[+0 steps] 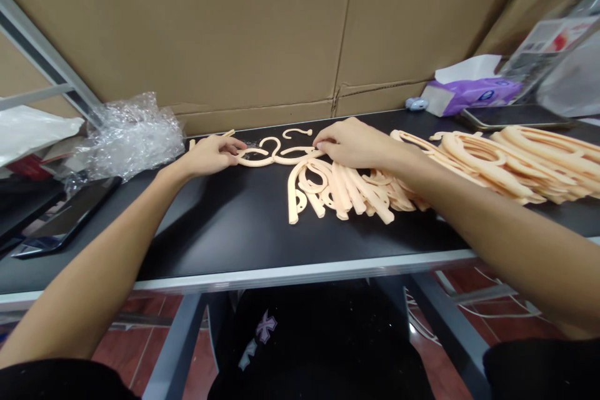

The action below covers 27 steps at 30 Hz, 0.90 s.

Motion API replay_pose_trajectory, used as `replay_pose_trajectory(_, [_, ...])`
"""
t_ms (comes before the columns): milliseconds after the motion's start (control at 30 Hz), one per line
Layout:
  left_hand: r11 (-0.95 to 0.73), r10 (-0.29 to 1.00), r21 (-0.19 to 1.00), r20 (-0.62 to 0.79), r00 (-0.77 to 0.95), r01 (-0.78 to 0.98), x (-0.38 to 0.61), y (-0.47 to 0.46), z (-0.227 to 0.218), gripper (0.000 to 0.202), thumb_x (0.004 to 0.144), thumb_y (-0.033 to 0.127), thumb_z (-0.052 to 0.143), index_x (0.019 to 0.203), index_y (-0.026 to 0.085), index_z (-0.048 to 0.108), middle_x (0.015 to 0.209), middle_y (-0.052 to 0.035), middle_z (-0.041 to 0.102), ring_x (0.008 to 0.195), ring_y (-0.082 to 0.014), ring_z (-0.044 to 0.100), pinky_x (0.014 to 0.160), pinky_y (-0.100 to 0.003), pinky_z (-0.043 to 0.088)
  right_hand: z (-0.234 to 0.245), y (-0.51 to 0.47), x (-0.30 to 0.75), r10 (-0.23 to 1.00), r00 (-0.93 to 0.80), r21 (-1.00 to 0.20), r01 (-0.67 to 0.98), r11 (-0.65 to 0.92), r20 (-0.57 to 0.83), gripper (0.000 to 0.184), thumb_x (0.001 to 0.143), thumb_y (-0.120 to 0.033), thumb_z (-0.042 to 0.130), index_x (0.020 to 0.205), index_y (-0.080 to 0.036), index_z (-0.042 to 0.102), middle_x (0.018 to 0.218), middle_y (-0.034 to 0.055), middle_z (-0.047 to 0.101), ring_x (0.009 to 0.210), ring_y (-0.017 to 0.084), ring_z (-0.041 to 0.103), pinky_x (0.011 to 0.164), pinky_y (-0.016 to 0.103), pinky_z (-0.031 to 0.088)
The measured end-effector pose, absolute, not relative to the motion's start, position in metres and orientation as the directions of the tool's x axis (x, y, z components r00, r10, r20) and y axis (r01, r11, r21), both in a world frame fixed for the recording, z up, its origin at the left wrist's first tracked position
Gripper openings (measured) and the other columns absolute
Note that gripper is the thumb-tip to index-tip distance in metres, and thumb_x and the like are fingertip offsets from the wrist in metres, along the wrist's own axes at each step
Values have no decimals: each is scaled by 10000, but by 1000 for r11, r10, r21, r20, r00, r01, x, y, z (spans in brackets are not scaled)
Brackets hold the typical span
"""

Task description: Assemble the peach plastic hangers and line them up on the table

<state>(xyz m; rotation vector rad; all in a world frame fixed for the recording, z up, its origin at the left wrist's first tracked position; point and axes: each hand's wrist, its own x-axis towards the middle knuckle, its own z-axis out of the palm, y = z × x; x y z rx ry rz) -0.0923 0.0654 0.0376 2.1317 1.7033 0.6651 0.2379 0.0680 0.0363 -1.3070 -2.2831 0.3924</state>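
Observation:
My left hand (pixel 209 154) and my right hand (pixel 349 142) both rest on the black table (pixel 225 225), fingers pinched on the two ends of a curved peach plastic piece (pixel 276 156) lying flat between them. A small hook-shaped peach part (pixel 297 132) lies just behind it. Under and in front of my right hand a heap of peach strips and loops (pixel 342 190) is spread out. A larger pile of peach rings (pixel 510 159) lies along my right forearm to the right.
A cardboard wall (pixel 281 25) stands behind the table. Crumpled clear plastic wrap (pixel 129 134) sits at the left, a dark tablet (pixel 70 215) near it. A purple tissue pack (pixel 469 94) and a phone (pixel 513 115) lie at the back right.

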Motion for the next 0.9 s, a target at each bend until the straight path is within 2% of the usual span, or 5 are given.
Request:
replay_pose_trajectory(300, [-260, 961, 495, 215, 173, 829, -91, 61, 44, 473, 595, 258, 776, 1065, 227, 817, 865, -21, 763, 819, -234, 700, 866, -350, 546, 37, 67, 238, 865, -432, -481, 720, 500, 253, 143, 874, -227, 680, 819, -247, 811, 862, 105, 767, 950, 289, 690, 808, 395, 506])
replay_pose_trajectory(467, [-223, 974, 565, 160, 159, 794, -87, 58, 49, 280, 573, 210, 795, 853, 214, 790, 754, -7, 717, 727, -208, 648, 738, -313, 500, 40, 64, 236, 872, -421, -486, 725, 489, 249, 165, 880, -188, 663, 804, -247, 797, 825, 96, 756, 908, 277, 690, 808, 391, 489])
replay_pose_trajectory(567, [-217, 976, 635, 154, 153, 741, -87, 59, 48, 181, 565, 201, 807, 707, 223, 696, 692, 5, 684, 663, -185, 614, 663, -283, 469, 42, 62, 234, 872, -426, -391, 780, 489, 241, 228, 919, -199, 592, 904, -237, 816, 903, 109, 782, 885, 280, 693, 796, 405, 474])
replay_pose_trajectory(667, [-189, 981, 676, 107, 159, 712, -87, 59, 49, 190, 583, 194, 812, 703, 227, 668, 712, 4, 700, 683, -183, 635, 667, -269, 480, 44, 61, 234, 873, -431, -324, 812, 486, 229, 285, 957, -236, 543, 1027, -227, 819, 998, 123, 799, 887, 285, 696, 778, 412, 459])
replay_pose_trajectory(900, [-143, 989, 808, 92, 118, 572, -81, 51, 60, 307, 551, 140, 839, 809, 213, 689, 814, -46, 755, 765, -213, 686, 710, -283, 540, 47, 60, 234, 873, -402, -342, 808, 480, 275, 469, 989, -340, 528, 1382, -165, 714, 1200, 159, 783, 1071, 344, 702, 845, 442, 482])
